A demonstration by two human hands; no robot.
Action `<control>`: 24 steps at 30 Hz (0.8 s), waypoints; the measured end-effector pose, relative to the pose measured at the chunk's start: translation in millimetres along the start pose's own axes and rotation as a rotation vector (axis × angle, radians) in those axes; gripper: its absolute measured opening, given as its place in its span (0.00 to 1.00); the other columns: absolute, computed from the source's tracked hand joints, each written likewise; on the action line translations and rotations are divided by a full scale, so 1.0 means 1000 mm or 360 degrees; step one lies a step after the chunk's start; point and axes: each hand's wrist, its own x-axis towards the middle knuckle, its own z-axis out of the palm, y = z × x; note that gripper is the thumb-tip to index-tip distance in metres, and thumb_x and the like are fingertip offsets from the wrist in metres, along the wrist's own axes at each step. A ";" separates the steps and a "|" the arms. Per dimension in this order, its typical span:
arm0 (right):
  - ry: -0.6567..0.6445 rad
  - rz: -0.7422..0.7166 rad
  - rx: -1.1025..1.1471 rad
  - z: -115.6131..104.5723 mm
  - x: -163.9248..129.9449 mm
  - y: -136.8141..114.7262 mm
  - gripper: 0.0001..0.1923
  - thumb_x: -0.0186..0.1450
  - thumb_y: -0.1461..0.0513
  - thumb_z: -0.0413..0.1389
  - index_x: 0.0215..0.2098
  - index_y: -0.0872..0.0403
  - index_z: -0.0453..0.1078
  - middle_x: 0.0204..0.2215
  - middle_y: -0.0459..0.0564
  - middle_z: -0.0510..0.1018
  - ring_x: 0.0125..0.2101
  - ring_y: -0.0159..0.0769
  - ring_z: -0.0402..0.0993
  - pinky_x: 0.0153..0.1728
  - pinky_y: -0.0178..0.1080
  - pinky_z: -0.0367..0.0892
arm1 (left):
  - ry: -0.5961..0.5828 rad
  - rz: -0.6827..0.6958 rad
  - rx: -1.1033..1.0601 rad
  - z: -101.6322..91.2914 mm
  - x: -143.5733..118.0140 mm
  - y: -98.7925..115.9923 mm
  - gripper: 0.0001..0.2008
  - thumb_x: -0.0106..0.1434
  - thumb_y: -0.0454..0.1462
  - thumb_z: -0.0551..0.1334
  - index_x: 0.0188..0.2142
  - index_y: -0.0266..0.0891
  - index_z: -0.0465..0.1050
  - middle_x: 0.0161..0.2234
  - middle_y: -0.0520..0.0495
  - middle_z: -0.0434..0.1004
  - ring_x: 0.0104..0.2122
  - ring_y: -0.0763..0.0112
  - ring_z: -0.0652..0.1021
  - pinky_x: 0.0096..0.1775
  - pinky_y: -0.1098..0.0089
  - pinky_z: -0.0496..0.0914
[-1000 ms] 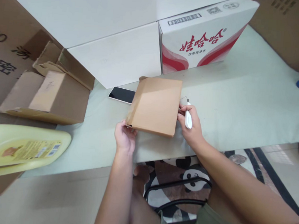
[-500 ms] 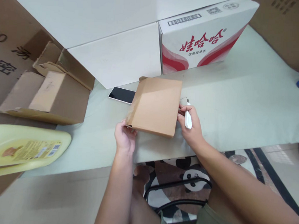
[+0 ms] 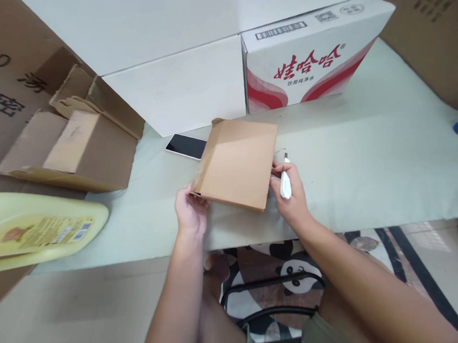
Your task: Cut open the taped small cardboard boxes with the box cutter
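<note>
A flat brown cardboard box (image 3: 237, 161) lies on the pale green table (image 3: 369, 164) in front of me. My left hand (image 3: 191, 211) grips its near left corner. My right hand (image 3: 292, 193) holds a small white cutter (image 3: 285, 182) and its fingertips touch the box's right edge. Clear tape runs along the box's left side.
A black phone (image 3: 186, 145) lies just left of the box. Behind stand a plain white carton (image 3: 180, 85) and a white and red printed carton (image 3: 309, 57). An opened brown box (image 3: 75, 141) and a yellow plastic chair (image 3: 35, 229) are at the left.
Almost nothing differs; my right hand with the cutter has shifted very slightly left against the box's edge.
</note>
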 end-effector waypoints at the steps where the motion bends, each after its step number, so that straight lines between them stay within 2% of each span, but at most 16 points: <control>1: 0.0001 0.0003 -0.0006 0.000 0.000 0.000 0.09 0.66 0.60 0.57 0.41 0.45 0.60 0.57 0.53 0.78 0.54 0.45 0.77 0.55 0.52 0.69 | -0.0007 0.0000 0.0000 0.000 0.000 0.000 0.11 0.48 0.44 0.65 0.29 0.43 0.69 0.29 0.53 0.72 0.28 0.69 0.72 0.29 0.70 0.64; 7: 0.0011 0.0039 0.0027 0.000 0.000 -0.001 0.09 0.65 0.61 0.58 0.41 0.46 0.61 0.57 0.53 0.78 0.54 0.45 0.77 0.56 0.53 0.68 | -0.0003 0.0005 -0.0008 -0.002 0.001 0.000 0.09 0.51 0.44 0.64 0.29 0.42 0.70 0.29 0.52 0.73 0.29 0.68 0.72 0.29 0.69 0.64; 17: 0.0034 -0.0018 0.0024 0.001 0.001 0.003 0.09 0.65 0.61 0.58 0.40 0.46 0.61 0.54 0.54 0.79 0.53 0.46 0.77 0.55 0.53 0.69 | 0.0029 -0.0014 -0.0011 0.002 -0.002 0.001 0.12 0.46 0.44 0.65 0.29 0.42 0.69 0.28 0.54 0.72 0.27 0.70 0.72 0.27 0.71 0.65; 24: 0.0031 -0.0003 0.0022 0.001 0.000 0.006 0.09 0.66 0.61 0.58 0.41 0.46 0.62 0.57 0.55 0.78 0.54 0.46 0.77 0.54 0.52 0.69 | 0.0048 0.0004 -0.0015 0.003 -0.002 0.001 0.12 0.45 0.44 0.65 0.29 0.42 0.68 0.28 0.54 0.72 0.26 0.70 0.72 0.27 0.71 0.65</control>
